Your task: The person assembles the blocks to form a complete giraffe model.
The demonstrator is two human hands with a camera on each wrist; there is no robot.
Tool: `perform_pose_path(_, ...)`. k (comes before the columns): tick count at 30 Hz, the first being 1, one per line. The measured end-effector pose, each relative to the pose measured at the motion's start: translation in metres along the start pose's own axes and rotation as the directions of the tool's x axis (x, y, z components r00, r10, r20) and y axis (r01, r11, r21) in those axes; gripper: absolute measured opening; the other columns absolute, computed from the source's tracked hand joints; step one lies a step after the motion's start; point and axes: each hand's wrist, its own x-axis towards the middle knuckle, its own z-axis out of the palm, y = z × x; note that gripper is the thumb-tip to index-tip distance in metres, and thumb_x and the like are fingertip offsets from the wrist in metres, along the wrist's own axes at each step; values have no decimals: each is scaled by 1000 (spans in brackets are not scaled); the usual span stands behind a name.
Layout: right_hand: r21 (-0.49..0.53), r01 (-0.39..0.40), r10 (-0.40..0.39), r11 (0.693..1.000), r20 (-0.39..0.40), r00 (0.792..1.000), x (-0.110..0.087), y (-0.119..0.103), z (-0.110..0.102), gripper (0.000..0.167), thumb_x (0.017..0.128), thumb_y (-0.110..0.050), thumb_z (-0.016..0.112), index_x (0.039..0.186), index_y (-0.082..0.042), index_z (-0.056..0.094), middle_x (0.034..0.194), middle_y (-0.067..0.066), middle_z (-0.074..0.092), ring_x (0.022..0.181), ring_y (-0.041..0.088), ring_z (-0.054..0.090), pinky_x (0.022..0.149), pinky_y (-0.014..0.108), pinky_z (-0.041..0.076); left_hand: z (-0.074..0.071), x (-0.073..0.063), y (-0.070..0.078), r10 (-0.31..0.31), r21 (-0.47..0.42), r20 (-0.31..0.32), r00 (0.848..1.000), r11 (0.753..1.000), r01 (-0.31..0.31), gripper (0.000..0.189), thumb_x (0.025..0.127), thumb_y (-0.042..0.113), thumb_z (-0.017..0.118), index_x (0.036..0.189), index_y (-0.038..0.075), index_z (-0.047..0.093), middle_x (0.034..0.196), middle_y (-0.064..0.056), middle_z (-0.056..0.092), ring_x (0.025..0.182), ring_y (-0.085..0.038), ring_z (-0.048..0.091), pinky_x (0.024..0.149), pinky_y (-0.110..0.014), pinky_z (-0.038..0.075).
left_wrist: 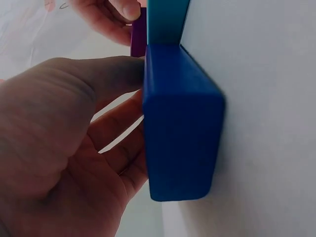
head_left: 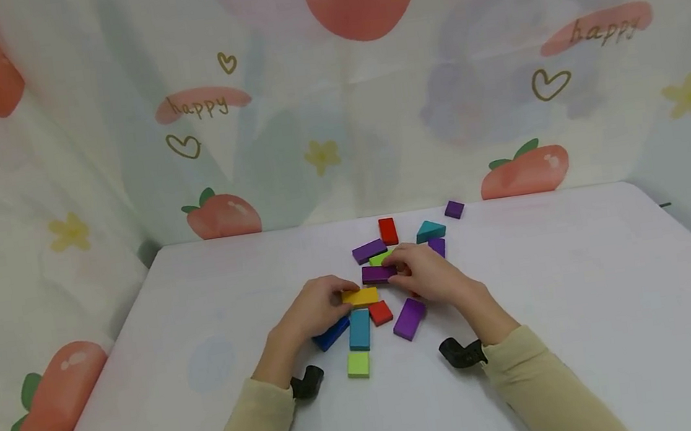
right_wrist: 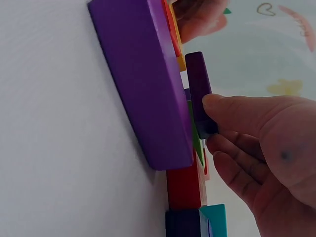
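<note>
My left hand (head_left: 313, 308) pinches the left end of a yellow block (head_left: 364, 297) between thumb and fingers. Just below it lie a dark blue block (head_left: 333, 334), a light blue block (head_left: 359, 330) and a small red block (head_left: 381, 313). A dark purple block (head_left: 376, 275) is held at its right end by my right hand (head_left: 426, 272); the right wrist view shows this purple block (right_wrist: 199, 79) raised off the table, thumb on one face. A lime block (head_left: 380, 259) lies partly hidden behind it. In the left wrist view the blue block (left_wrist: 182, 143) covers the left fingertips.
Farther back on the white table (head_left: 229, 274) lie a red block (head_left: 388, 231), a purple block (head_left: 369, 251), a teal triangle (head_left: 430, 230) and a small purple block (head_left: 454, 209). Nearer are another purple block (head_left: 409, 319) and a lime square (head_left: 358, 364). A patterned cloth (head_left: 375, 139) hangs behind.
</note>
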Motion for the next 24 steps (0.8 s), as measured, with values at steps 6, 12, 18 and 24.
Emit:
perform_pose_path(6,-48,22,-21,999,14,1000,9,-5,5,31,96,-13,70,125,-3,68,109,8,64,90,21,56,81,32,54,0,-5,0,25,10,9,1000,1000,-25,32,96,12,71,128,14,71,123,-2,67,108,-20,59,99,-38,51)
perform_pose_path(12,-58,60,-57,997,41,997,14,-7,11,29,95,-12,72,122,-2,70,108,8,65,91,20,58,85,33,54,2,-10,-2,70,13,3,998,997,-70,31,95,12,73,126,14,72,121,-1,66,103,-18,59,95,-34,52)
perform_pose_path(18,-56,74,-71,996,67,995,17,-7,14,29,95,-12,72,122,-3,70,107,6,66,93,19,59,87,32,55,1,-11,-2,83,37,-47,995,996,-81,30,93,13,75,123,15,71,118,-1,61,102,-17,57,92,-30,54)
perform_pose_path(24,-41,66,-62,997,86,994,15,-7,15,28,95,-12,72,123,-4,70,107,5,66,94,19,60,88,33,55,2,-11,-4,71,50,-73,995,996,-67,51,91,17,78,139,19,61,134,-5,55,112,-21,57,97,-36,53)
